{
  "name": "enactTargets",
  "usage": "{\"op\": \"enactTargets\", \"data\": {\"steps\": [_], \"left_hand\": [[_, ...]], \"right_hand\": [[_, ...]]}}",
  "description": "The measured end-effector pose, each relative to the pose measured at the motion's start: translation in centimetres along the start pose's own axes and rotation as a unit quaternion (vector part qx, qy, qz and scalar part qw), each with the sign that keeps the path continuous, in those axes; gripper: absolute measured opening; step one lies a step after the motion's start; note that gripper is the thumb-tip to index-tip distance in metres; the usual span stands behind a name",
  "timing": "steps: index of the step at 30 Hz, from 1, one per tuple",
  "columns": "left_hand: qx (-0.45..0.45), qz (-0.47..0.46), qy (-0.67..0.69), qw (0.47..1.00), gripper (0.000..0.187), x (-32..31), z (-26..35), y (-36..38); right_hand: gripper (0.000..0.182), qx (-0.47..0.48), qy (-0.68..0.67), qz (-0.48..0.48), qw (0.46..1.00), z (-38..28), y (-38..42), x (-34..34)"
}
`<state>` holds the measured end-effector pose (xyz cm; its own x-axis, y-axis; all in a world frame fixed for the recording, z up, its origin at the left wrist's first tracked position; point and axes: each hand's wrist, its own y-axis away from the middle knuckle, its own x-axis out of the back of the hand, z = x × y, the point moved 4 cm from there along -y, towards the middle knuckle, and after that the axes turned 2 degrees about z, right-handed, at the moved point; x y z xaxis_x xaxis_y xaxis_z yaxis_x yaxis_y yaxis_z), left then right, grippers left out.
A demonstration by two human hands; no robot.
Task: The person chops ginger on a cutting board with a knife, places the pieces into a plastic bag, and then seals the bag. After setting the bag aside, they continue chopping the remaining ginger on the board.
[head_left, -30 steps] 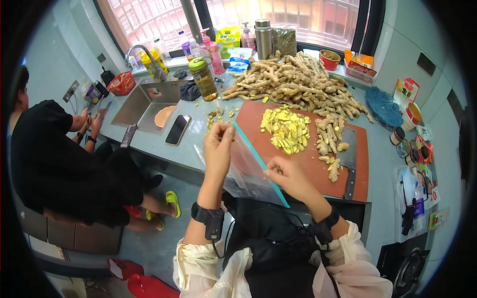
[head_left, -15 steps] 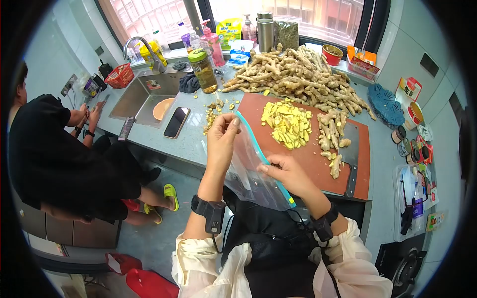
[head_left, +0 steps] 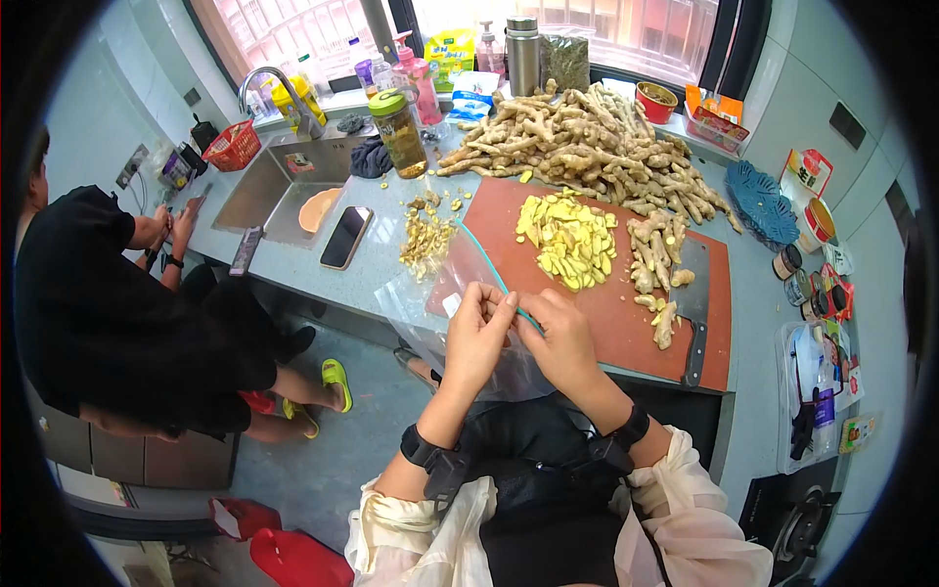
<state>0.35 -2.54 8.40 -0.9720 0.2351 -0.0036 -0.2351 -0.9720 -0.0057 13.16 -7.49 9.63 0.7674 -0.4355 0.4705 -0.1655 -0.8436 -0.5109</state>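
A clear plastic bag (head_left: 416, 303) with a teal zip edge hangs over the counter's front edge. My left hand (head_left: 479, 331) is closed on the zip edge. Right beside it, my right hand (head_left: 558, 335) pinches the same edge. Beyond my hands, sliced ginger (head_left: 567, 241) lies on the reddish-brown cutting board (head_left: 611, 333). A few whole ginger pieces (head_left: 653, 249) lie right of the slices, next to a cleaver (head_left: 695, 293). Small ginger scraps (head_left: 426, 243) are on the counter behind the bag.
A large ginger heap (head_left: 587, 147) stands behind the board. A phone (head_left: 347, 238), a lidded jar (head_left: 399, 137) and the sink (head_left: 279, 191) are at the left. A person in black (head_left: 127, 313) stands far left. A clear tray (head_left: 807, 401) is at the right.
My left hand has moved down and right along the zip edge, close to my right hand. The bag has swung left, its teal edge now partly hidden by my fingers.
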Motion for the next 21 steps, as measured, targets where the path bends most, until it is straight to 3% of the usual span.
{"op": "enactTargets", "data": {"steps": [3, 5, 6, 8, 9, 11, 21], "left_hand": [[0.007, -0.013, 0.017, 1.0, 0.023, 0.1, -0.7, -0.1], [0.023, -0.027, 0.082, 0.996, 0.021, 0.2, -1.3, -0.3], [0.024, -0.027, 0.082, 0.996, 0.021, 0.2, -1.3, -0.3], [0.024, -0.039, 0.087, 0.995, 0.021, 0.4, -1.3, -0.3], [0.025, -0.039, 0.087, 0.995, 0.021, 0.4, -1.3, -0.3], [0.027, -0.05, 0.095, 0.994, 0.02, 0.5, -1.5, -0.3], [0.032, -0.071, 0.112, 0.991, 0.021, 0.2, -1.6, -0.2]], "right_hand": [[0.014, 0.01, 0.011, -0.003, 1.0, 0.0, 0.1, 0.3], [0.016, -0.102, -0.094, -0.075, 0.987, 0.7, 0.1, 0.1], [0.016, -0.103, -0.093, -0.075, 0.987, 1.0, 0.2, -0.1], [0.019, -0.123, -0.256, -0.056, 0.957, 2.1, 0.5, -0.9], [0.019, -0.123, -0.256, -0.056, 0.957, 2.6, 0.6, -1.2], [0.019, -0.175, -0.337, -0.094, 0.92, 3.8, 1.0, -1.8], [0.02, -0.236, -0.41, -0.121, 0.873, 4.0, 0.7, -1.0]]}}
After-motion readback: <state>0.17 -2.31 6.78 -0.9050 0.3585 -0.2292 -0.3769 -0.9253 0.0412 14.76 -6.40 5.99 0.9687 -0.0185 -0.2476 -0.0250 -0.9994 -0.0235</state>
